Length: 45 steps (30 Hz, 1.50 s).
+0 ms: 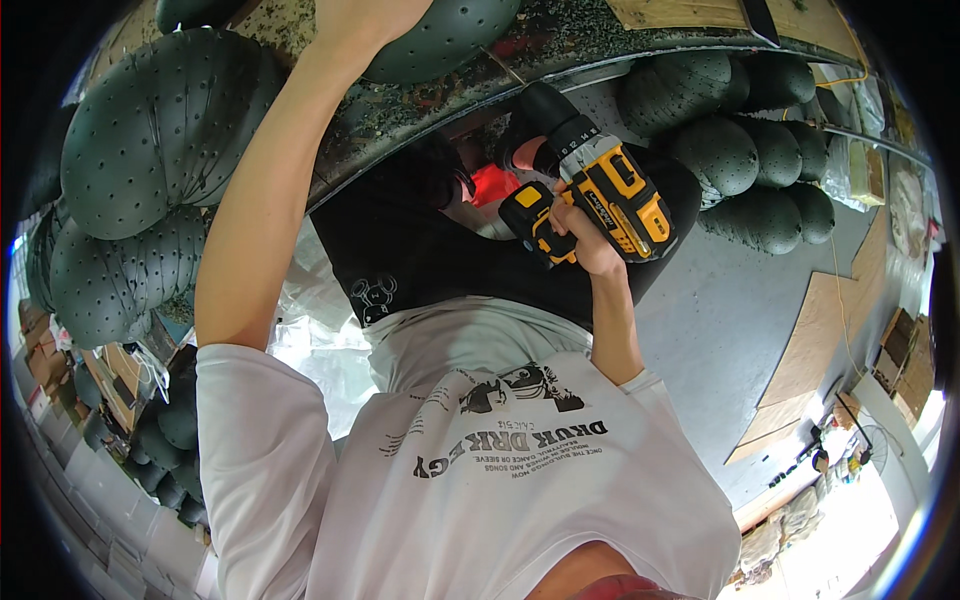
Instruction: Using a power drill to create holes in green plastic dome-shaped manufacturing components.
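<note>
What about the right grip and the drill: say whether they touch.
Touching: the head view shows the right grip wrapped around the drill at its handle.

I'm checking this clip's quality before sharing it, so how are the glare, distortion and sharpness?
Head view: glare bleaches the lower right area; head view: fisheye curvature bows the front edge of the dark worktop, with black corners; head view: the yellow-and-black drill looks fairly sharp; head view: the top edge crops the left hand.
</note>
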Each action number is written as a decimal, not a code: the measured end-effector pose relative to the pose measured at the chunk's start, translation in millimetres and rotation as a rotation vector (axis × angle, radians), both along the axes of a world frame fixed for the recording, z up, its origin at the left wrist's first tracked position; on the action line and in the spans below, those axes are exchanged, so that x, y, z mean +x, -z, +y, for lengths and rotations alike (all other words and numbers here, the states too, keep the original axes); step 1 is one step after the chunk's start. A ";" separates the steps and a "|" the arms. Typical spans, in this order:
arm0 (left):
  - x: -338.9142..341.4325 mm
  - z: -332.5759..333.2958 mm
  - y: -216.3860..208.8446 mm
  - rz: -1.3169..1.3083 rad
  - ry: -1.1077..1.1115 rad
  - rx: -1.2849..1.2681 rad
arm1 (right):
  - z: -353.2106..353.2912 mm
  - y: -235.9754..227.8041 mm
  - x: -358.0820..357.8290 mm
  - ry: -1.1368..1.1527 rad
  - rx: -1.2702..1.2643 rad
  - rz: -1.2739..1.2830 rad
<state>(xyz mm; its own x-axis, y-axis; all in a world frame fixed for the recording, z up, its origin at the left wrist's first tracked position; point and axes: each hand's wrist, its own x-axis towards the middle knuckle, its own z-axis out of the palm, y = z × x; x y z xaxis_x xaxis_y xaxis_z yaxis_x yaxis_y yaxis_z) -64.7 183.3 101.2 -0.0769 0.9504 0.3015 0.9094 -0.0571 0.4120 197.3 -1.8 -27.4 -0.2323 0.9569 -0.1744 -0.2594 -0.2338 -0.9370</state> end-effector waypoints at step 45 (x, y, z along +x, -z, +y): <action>4.2 -5.4 4.0 0.011 0.017 0.038 | 33.7 8.3 -17.3 -0.064 0.171 -0.138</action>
<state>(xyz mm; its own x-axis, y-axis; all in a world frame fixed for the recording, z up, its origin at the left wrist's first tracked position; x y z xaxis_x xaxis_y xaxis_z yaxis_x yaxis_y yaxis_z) -60.5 177.9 97.2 -0.0575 0.9393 0.3383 0.9124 -0.0881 0.3997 179.9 31.8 -35.7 -0.2785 0.9593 -0.0458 -0.1153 -0.0807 -0.9900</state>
